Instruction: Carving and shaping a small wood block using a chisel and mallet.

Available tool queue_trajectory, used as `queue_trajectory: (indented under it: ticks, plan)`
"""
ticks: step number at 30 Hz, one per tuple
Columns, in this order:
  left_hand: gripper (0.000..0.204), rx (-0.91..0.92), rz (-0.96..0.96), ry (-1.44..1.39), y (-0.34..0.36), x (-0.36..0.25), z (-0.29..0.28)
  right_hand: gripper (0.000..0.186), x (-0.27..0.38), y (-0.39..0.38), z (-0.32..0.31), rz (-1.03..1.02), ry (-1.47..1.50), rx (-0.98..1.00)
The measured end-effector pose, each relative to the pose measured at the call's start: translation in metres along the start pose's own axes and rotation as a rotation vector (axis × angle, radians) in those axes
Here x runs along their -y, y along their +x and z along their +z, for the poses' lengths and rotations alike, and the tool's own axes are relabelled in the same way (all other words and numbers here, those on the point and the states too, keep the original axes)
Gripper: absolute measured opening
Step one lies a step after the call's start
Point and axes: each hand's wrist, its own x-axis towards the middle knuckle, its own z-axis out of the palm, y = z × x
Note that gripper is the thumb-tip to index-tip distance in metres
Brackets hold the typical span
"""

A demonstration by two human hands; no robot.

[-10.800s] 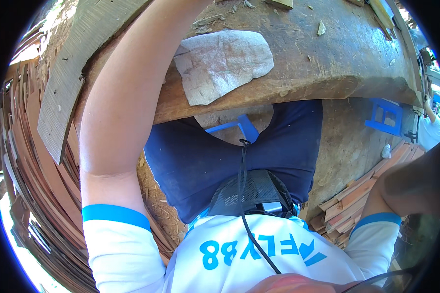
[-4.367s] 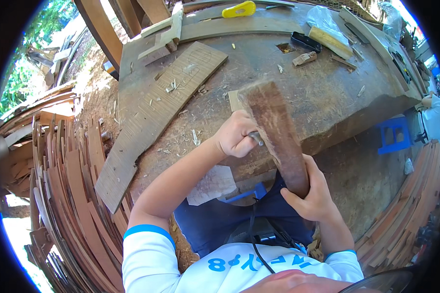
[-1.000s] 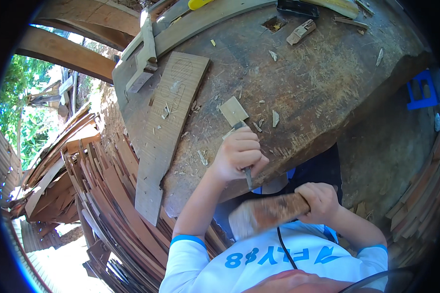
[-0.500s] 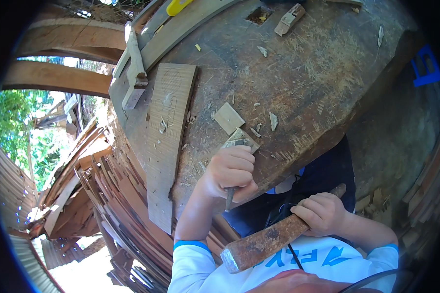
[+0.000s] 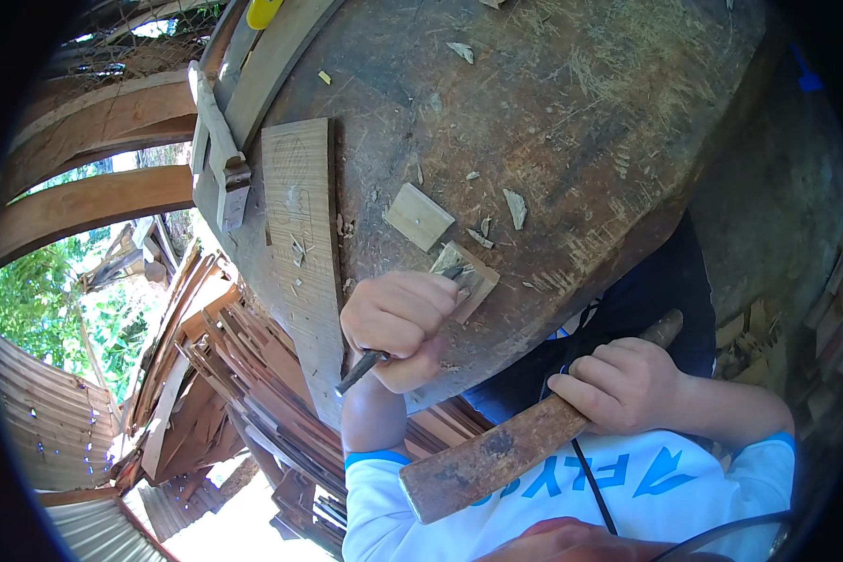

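My left hand (image 5: 403,328) is closed around a dark metal chisel (image 5: 358,373). The chisel lies at a low slant, its butt end sticking out toward the lower left and its far end resting at a small pale wood block (image 5: 478,287). That block has a rough, chipped top and sits near the bench edge; my fist partly covers it. My right hand (image 5: 618,386) grips a thick brown mallet (image 5: 487,468) by its handle, held in front of my shirt, apart from the chisel. A flat square wood piece (image 5: 420,217) lies just beyond the block.
The worn wooden workbench (image 5: 553,122) carries scattered chips (image 5: 515,208). A long board (image 5: 302,206) with drawn outlines lies at the left. Beyond it are a jointed wood piece (image 5: 220,155) and a yellow-handled tool (image 5: 262,13). Stacked timber strips (image 5: 253,356) stand lower left.
My left hand has shifted left and tipped the chisel from steep to a low slant, its butt end now pointing lower left. The mallet stays low in my right hand. The view has shifted slightly.
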Motion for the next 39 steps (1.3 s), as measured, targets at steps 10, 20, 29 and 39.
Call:
queue_trajectory:
  ticks: [10,20,29,39]
  plan:
    - [0.037,0.050,0.028,0.230,0.001,0.004,0.019,0.059,0.007,0.000,-0.005,0.005,0.047,0.117]
    - [0.036,0.126,0.122,0.385,-0.006,0.012,0.024,0.048,0.022,0.003,-0.007,0.062,-0.113,0.060]
    - [0.034,0.088,0.136,0.545,-0.009,0.016,0.034,0.037,0.011,-0.014,-0.001,0.003,-0.171,-0.112]
    - [0.036,0.058,0.212,0.641,-0.006,0.022,0.039,0.041,0.005,-0.018,-0.001,0.072,-0.101,-0.061]
